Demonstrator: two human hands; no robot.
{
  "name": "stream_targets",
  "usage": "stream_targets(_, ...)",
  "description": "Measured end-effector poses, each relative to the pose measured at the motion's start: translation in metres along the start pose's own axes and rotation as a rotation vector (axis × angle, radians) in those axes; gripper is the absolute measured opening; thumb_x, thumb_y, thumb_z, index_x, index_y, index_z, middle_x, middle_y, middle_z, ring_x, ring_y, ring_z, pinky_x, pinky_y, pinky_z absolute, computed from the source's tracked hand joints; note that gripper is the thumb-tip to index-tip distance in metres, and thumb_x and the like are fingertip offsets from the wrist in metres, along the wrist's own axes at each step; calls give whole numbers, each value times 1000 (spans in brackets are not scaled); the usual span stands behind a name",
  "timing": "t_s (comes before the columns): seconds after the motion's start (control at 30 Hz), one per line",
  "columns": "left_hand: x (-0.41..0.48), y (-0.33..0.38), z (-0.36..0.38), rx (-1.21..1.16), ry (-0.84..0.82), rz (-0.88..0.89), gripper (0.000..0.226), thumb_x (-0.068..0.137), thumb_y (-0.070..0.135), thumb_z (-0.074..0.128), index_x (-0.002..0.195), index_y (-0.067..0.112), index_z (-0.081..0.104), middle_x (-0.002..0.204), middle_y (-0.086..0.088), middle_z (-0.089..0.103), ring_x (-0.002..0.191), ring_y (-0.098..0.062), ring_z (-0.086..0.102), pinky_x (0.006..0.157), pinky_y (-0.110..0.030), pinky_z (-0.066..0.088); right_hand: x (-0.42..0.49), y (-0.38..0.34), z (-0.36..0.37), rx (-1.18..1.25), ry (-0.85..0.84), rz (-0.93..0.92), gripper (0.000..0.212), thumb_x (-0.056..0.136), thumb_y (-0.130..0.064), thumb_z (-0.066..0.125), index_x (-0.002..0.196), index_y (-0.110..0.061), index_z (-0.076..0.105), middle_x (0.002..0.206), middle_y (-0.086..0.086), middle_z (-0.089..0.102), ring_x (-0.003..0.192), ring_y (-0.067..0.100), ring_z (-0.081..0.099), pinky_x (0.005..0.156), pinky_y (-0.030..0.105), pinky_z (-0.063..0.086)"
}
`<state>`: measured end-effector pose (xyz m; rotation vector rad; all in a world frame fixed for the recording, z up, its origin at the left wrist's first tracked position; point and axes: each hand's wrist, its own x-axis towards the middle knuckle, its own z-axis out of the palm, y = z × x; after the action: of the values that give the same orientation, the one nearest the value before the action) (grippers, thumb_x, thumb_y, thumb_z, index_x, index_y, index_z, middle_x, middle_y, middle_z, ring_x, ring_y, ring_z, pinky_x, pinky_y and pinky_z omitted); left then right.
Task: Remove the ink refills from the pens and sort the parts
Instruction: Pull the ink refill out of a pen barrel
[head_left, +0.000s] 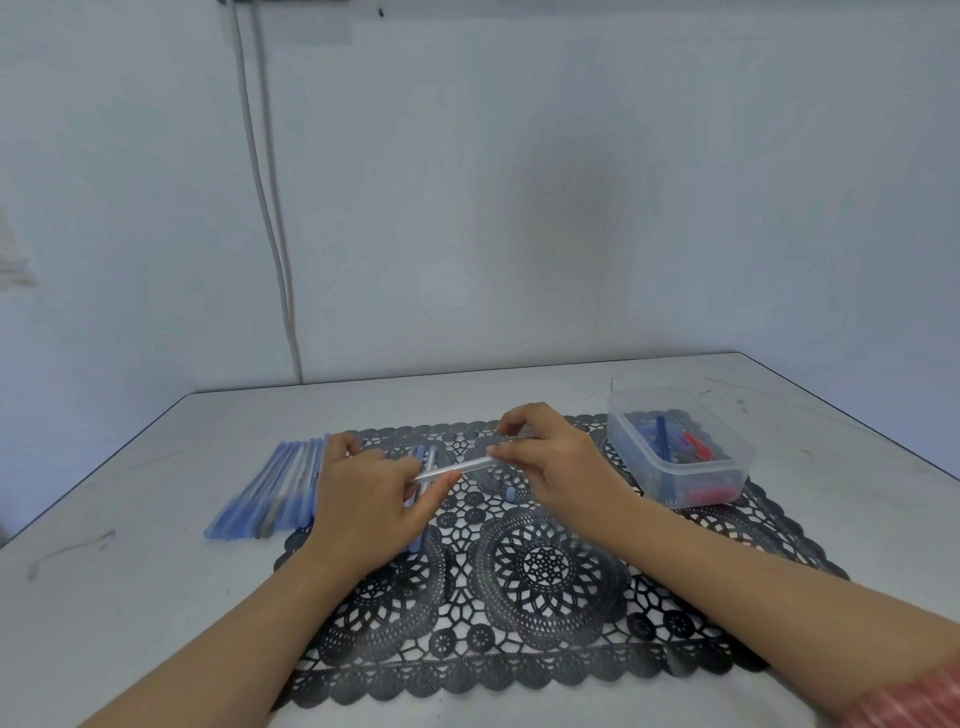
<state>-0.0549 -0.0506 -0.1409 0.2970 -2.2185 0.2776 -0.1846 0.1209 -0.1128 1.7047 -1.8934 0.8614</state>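
1. No words, labels, brands, numbers or signs can be read anywhere.
2. The clear pen (451, 468), the row of pens (270, 491) on the worktop (130, 597) and the plastic container (631, 452) are too small and blurred to show any print.

We see a row of pens (270, 488) left of the mat (545, 571) on the table (130, 597), a tub (680, 452) at its far right holding what seem pen parts (675, 441).
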Motion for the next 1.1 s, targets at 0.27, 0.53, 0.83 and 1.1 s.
stream_targets(0.27, 1, 0, -2, -7, -2, 29, 49, 88, 60, 39, 50, 30, 27, 41, 14, 22, 39, -8, 24, 71, -31, 23, 3, 4, 1, 223, 53, 125, 14, 76, 1, 71, 85, -8, 75, 89, 4, 63, 73, 4, 55, 71, 1, 40)
stream_targets(0.53, 1, 0, -1, -6, -11, 2, 50, 87, 60, 42, 50, 30, 26, 42, 15, 16, 40, -5, 20, 75, -31, 23, 5, 3, -9, 578, 9, 498, 21, 79, -9, 72, 92, -26, 71, 84, -6, 67, 78, 7, 63, 71, 21, 55)
stream_targets(0.83, 1, 0, 0, 13, -1, -18, 49, 87, 60, 41, 51, 31, 24, 43, 15, 16, 40, -8, 21, 76, -34, 27, 4, 4, -3, 208, -321, 451, 21, 87, -20, 61, 108, -17, 68, 75, -8, 59, 62, -1, 48, 58, 5, 38)
stream_targets(1.1, 0, 0, 1, 25, -10, -17, 49, 87, 60, 41, 51, 30, 25, 42, 14, 19, 40, -9, 23, 77, -35, 29, 3, 1, -2, 61, -485, 342, 23, 89, -25, 60, 109, -17, 69, 73, -22, 42, 64, -8, 40, 57, 3, 28)
